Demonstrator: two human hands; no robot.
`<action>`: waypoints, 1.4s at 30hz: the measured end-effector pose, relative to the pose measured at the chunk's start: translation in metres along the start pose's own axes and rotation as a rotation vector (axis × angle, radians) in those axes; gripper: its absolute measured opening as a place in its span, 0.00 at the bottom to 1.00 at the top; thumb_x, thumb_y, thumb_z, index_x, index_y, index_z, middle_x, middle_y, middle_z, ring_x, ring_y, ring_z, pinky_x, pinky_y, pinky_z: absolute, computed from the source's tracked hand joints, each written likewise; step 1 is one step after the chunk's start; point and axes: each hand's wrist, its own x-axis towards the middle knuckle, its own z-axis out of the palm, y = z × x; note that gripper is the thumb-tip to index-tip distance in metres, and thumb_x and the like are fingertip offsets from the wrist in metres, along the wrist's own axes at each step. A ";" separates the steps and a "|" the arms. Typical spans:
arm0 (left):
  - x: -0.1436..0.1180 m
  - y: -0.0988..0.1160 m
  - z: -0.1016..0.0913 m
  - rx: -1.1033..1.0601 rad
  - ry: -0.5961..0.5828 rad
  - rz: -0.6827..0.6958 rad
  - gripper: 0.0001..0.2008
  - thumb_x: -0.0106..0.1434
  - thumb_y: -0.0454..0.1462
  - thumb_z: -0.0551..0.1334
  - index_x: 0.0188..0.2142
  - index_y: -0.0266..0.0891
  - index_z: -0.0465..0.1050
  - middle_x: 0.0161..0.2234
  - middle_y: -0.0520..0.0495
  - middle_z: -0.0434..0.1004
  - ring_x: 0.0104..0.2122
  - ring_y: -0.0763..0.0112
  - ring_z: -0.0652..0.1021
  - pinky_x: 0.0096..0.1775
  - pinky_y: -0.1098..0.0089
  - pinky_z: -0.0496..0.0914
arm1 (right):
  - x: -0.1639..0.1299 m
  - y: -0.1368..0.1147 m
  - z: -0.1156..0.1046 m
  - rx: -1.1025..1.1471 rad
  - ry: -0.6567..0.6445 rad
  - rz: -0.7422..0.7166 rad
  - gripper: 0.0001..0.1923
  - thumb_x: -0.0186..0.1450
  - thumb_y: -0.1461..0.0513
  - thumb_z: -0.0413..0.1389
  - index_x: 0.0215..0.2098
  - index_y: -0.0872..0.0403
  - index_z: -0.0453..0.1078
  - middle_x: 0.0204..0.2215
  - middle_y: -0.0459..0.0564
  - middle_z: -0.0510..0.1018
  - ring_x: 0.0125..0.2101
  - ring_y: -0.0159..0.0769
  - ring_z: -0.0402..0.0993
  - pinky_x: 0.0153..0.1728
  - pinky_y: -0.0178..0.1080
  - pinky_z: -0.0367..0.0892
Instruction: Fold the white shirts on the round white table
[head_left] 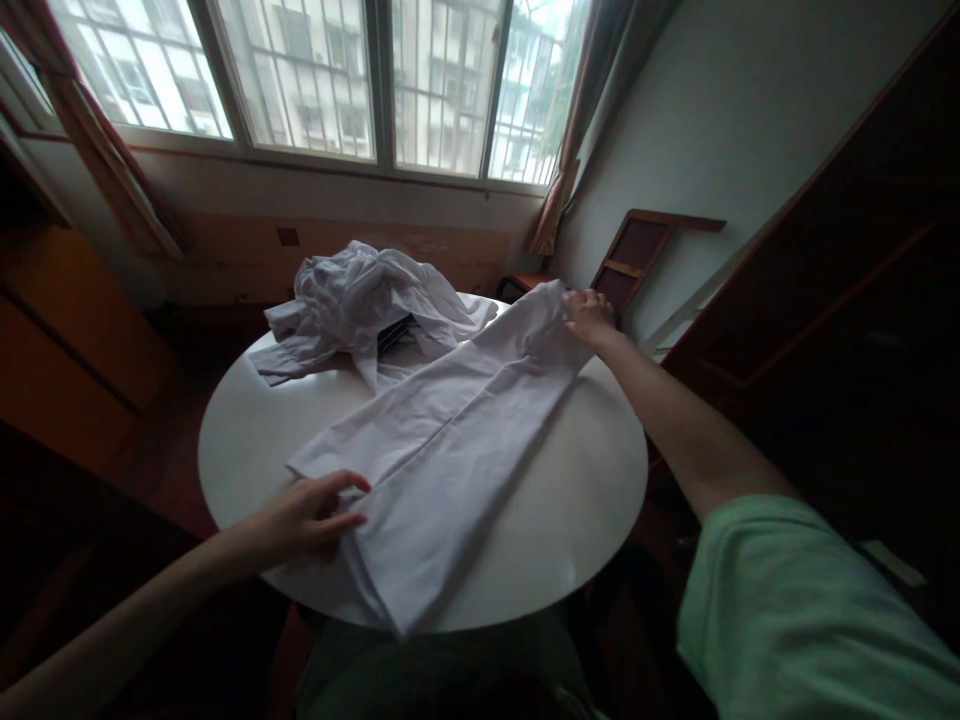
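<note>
Folding appeared to be in hand: a white garment [442,440] lay flat across the round table [592,500]. The left hand [315,515] pressed its near edge, fingers spread; the right hand [589,315] pinched its far end. A crumpled pile [360,295] lay beyond. The next fold called for both ends kept aligned.

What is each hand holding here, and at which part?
Both hands are on the white folded garment on the round table. The right hand grips its far end; the left hand rests on its near edge, fingers spread, pressing rather than gripping.
</note>
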 end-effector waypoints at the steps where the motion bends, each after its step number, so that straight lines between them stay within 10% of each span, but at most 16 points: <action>1: -0.003 0.002 -0.004 -0.017 -0.139 0.018 0.28 0.56 0.54 0.56 0.48 0.37 0.66 0.19 0.56 0.65 0.18 0.74 0.67 0.22 0.76 0.60 | 0.002 -0.013 0.003 0.037 0.027 0.013 0.21 0.61 0.66 0.50 0.53 0.59 0.61 0.47 0.62 0.70 0.45 0.45 0.67 0.44 0.46 0.62; 3: -0.005 0.002 -0.021 -0.012 -0.207 0.051 0.27 0.57 0.53 0.55 0.49 0.37 0.67 0.18 0.55 0.66 0.18 0.75 0.67 0.22 0.76 0.60 | -0.009 -0.044 0.007 0.149 0.068 -0.013 0.23 0.60 0.64 0.53 0.53 0.59 0.61 0.48 0.62 0.69 0.49 0.48 0.65 0.47 0.50 0.61; 8: 0.020 -0.011 -0.065 0.114 0.420 0.035 0.28 0.60 0.51 0.53 0.49 0.31 0.66 0.32 0.49 0.71 0.30 0.72 0.71 0.32 0.75 0.64 | -0.119 -0.133 -0.017 0.562 0.023 -0.474 0.21 0.64 0.58 0.52 0.53 0.57 0.61 0.49 0.59 0.69 0.50 0.43 0.66 0.51 0.48 0.62; 16: 0.058 -0.030 -0.048 -0.128 0.149 0.065 0.43 0.51 0.49 0.63 0.62 0.39 0.50 0.41 0.46 0.75 0.36 0.64 0.75 0.32 0.72 0.70 | -0.253 -0.196 -0.044 0.549 -0.268 -0.836 0.36 0.61 0.46 0.51 0.60 0.61 0.55 0.59 0.64 0.59 0.61 0.47 0.50 0.58 0.52 0.49; 21: 0.053 -0.021 -0.023 -0.147 0.142 0.112 0.31 0.51 0.51 0.62 0.52 0.39 0.68 0.51 0.44 0.71 0.45 0.59 0.74 0.42 0.67 0.70 | -0.278 -0.196 -0.024 0.512 0.010 -0.762 0.23 0.66 0.54 0.47 0.53 0.60 0.63 0.54 0.59 0.69 0.56 0.43 0.61 0.56 0.48 0.56; 27: 0.027 0.018 0.025 -0.176 0.064 0.138 0.29 0.54 0.51 0.59 0.52 0.39 0.68 0.50 0.42 0.72 0.45 0.59 0.73 0.43 0.66 0.69 | -0.321 -0.164 -0.019 0.540 0.323 -0.567 0.12 0.68 0.65 0.44 0.41 0.56 0.69 0.40 0.50 0.79 0.48 0.32 0.71 0.51 0.39 0.63; 33: -0.003 0.037 0.035 -0.112 -0.397 0.295 0.25 0.59 0.48 0.59 0.55 0.45 0.65 0.36 0.49 0.74 0.32 0.69 0.73 0.33 0.73 0.68 | -0.355 -0.101 -0.032 0.604 0.327 -0.596 0.13 0.69 0.63 0.42 0.43 0.56 0.67 0.37 0.54 0.79 0.45 0.35 0.74 0.44 0.39 0.69; 37: 0.019 0.009 0.031 -0.083 -0.013 0.438 0.23 0.66 0.38 0.48 0.61 0.43 0.56 0.31 0.48 0.71 0.28 0.74 0.72 0.30 0.73 0.69 | -0.350 -0.078 -0.018 0.449 0.284 -0.494 0.18 0.66 0.60 0.47 0.53 0.57 0.62 0.49 0.59 0.73 0.55 0.42 0.63 0.51 0.48 0.64; 42: 0.047 -0.005 0.020 0.521 0.298 0.735 0.24 0.62 0.32 0.53 0.57 0.51 0.61 0.56 0.44 0.62 0.53 0.63 0.67 0.51 0.61 0.66 | -0.324 -0.072 -0.002 0.379 0.173 -0.519 0.25 0.64 0.59 0.49 0.59 0.54 0.57 0.56 0.59 0.65 0.60 0.44 0.53 0.55 0.52 0.57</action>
